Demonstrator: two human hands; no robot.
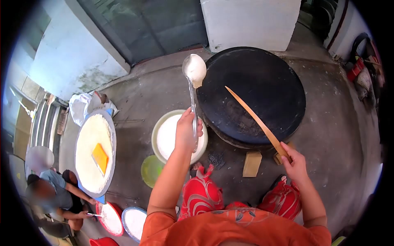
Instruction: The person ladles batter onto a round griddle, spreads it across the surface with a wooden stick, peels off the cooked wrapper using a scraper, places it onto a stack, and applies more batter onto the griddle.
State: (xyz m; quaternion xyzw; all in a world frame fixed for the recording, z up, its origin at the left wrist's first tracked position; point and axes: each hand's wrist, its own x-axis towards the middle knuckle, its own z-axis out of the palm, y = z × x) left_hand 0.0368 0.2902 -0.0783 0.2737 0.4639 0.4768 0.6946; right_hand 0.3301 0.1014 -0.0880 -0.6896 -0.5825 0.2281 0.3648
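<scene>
My left hand (188,130) is closed around the handle of a metal ladle (192,94). Its bowl, raised by the left edge of the big round black griddle (262,78), carries white batter (197,69). Below that hand stands a pale basin (154,141) of white batter. My right hand (294,160) grips the broad end of a long, slightly curved wooden spreader (257,120), whose tapered tip points up and left over the griddle. The griddle surface shows no batter, only some dusty marks near its front.
A green bowl (150,171) sits beside the basin. Left, an oval tray (113,135) holds a pale layer with an orange-yellow scraper (99,158). A person (57,192) works by a red basin (120,213). Bricks (252,164) lie before the griddle.
</scene>
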